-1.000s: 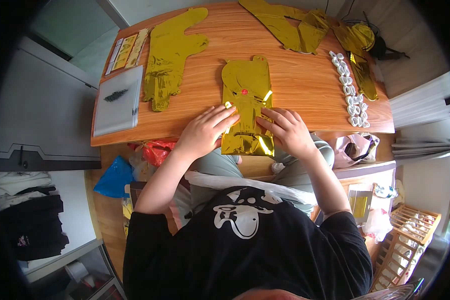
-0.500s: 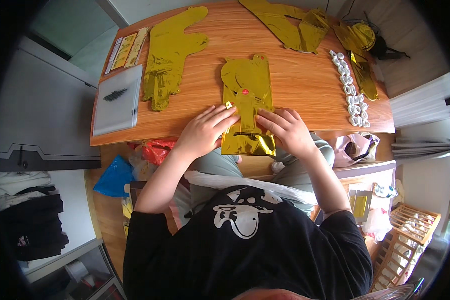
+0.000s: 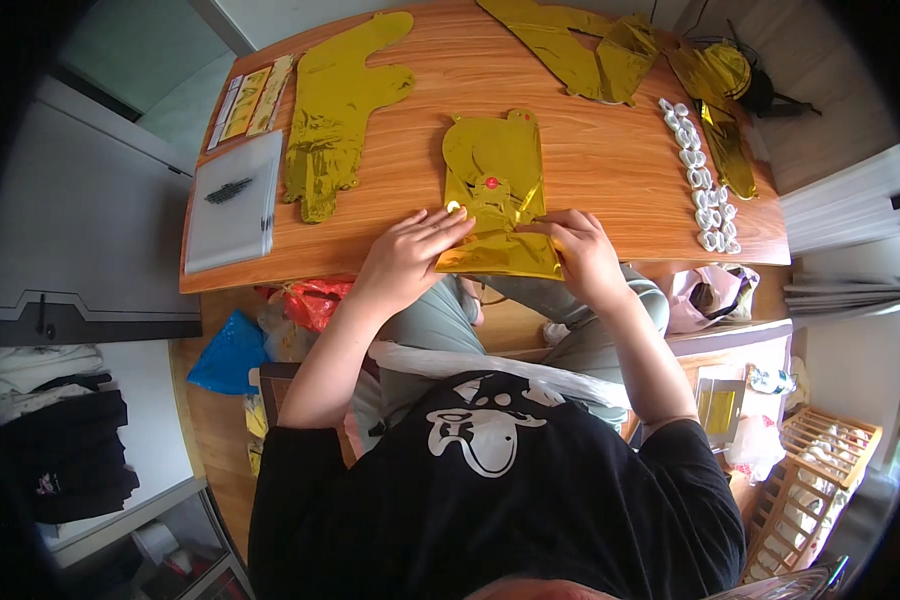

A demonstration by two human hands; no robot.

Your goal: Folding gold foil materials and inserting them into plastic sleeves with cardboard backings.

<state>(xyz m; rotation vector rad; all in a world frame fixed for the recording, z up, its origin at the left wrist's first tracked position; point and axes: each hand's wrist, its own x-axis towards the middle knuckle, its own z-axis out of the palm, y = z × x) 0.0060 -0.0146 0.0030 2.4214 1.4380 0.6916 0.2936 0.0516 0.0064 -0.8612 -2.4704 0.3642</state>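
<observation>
now the person is sitting at the wooden bench [image 3: 610, 150], leaning over a flat gold foil balloon [image 3: 495, 195] that is lying near the front edge, its lower end folded and hanging just over that edge. the left hand [image 3: 405, 255] is lying flat and open on the balloon's lower left part, fingers spread and pointing toward a small red dot at the balloon's middle. the right hand [image 3: 580, 250] is pressing on the lower right part, its fingers curled down onto the foil; whether it is pinching the foil i cannot tell.

farther left on the bench a second gold balloon [image 3: 335, 105] is lying flat, and just beside it, at the left end, a clear bag [image 3: 232, 200] with a dark mark is resting below two narrow packets [image 3: 250, 95]. at the far edge a third gold piece [image 3: 590, 50] is lying crumpled, and more gold foil [image 3: 720, 110] is sitting at the right end. between that foil and the held balloon a row of small white pieces [image 3: 700, 180] is running toward the front edge. under the bench, by the person's left knee, a red bag [image 3: 310, 300] and a blue bag [image 3: 225, 350] are lying on the floor.
</observation>
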